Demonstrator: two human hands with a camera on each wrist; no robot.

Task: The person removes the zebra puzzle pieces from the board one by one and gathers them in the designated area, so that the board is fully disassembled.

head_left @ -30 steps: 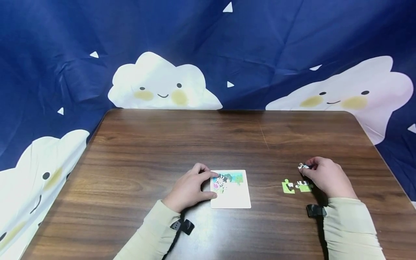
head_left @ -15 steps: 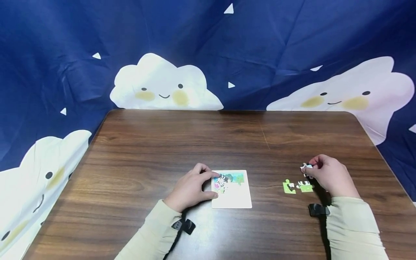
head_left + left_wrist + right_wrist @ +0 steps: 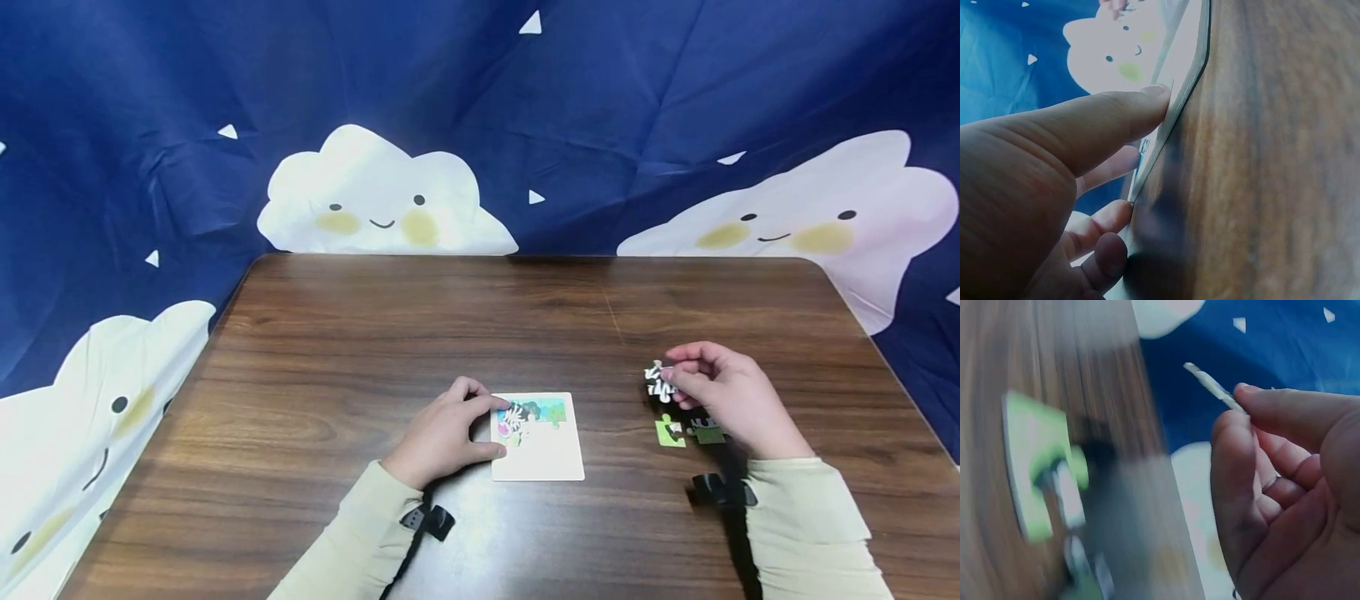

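My right hand [image 3: 723, 396] pinches a black-and-white striped puzzle piece [image 3: 658, 385] between thumb and index finger. In the right wrist view this piece [image 3: 1213, 384] shows edge-on, raised above the table. Below it on the wood lies a green puzzle piece [image 3: 667, 432]; a second one [image 3: 707, 432], green and striped, is partly in the hand's shadow. My left hand [image 3: 442, 433] rests at the left edge of a white puzzle board [image 3: 551, 458], its thumb and index finger touching the board. Joined pieces with a zebra picture [image 3: 528, 412] fill the board's upper part.
The brown wooden table [image 3: 405, 317] runs back to a blue cloth [image 3: 570, 100] printed with smiling clouds. Black straps with small cameras [image 3: 435, 521] sit on both wrists.
My right hand has lifted the striped piece and carried it to the left, over the loose green pieces, tilting it. The left hand keeps its place on the board.
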